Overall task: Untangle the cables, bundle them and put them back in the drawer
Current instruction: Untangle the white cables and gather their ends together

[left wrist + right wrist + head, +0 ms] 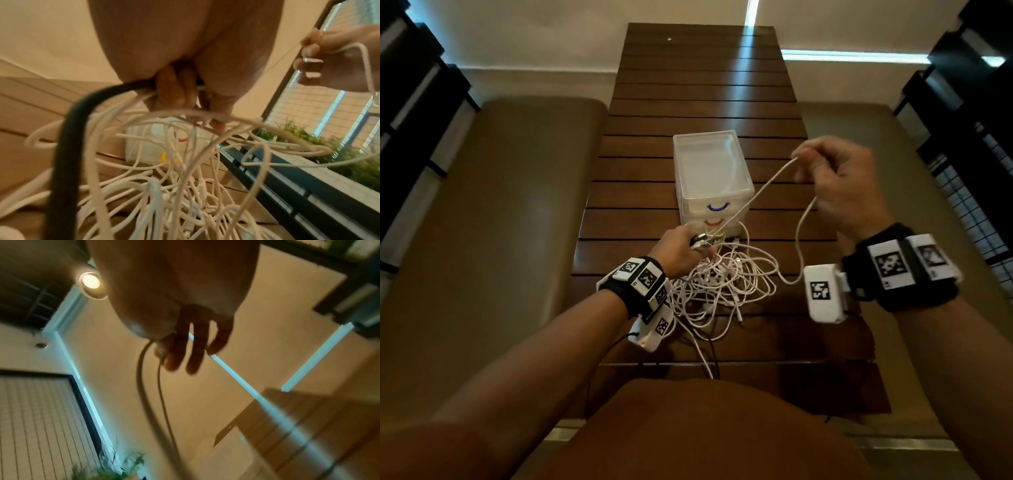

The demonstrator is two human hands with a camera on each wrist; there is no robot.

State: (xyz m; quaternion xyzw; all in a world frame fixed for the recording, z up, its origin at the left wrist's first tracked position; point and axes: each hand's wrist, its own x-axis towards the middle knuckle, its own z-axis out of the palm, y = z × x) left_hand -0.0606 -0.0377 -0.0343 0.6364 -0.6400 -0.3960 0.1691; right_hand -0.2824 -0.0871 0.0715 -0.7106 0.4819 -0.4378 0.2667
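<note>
A tangle of white cables point(726, 281) lies on the dark slatted table point(688, 102) in front of a small translucent drawer box point(712, 178). My left hand point(681, 251) pinches cable plugs at the tangle's far left edge; in the left wrist view its fingers point(174, 91) curl round white strands and a black cable point(65, 146). My right hand point(835, 178) is raised to the right of the box and pinches one white cable point(756, 195) stretched taut from the left hand. A loop of it hangs from the right hand point(180, 344) back down to the pile.
Tan cushioned benches point(493, 212) flank the table on both sides. Dark window frames point(962, 102) stand at far left and right. Green plants point(329, 149) sit along the window ledge. A cable trails off the table's near edge toward my lap.
</note>
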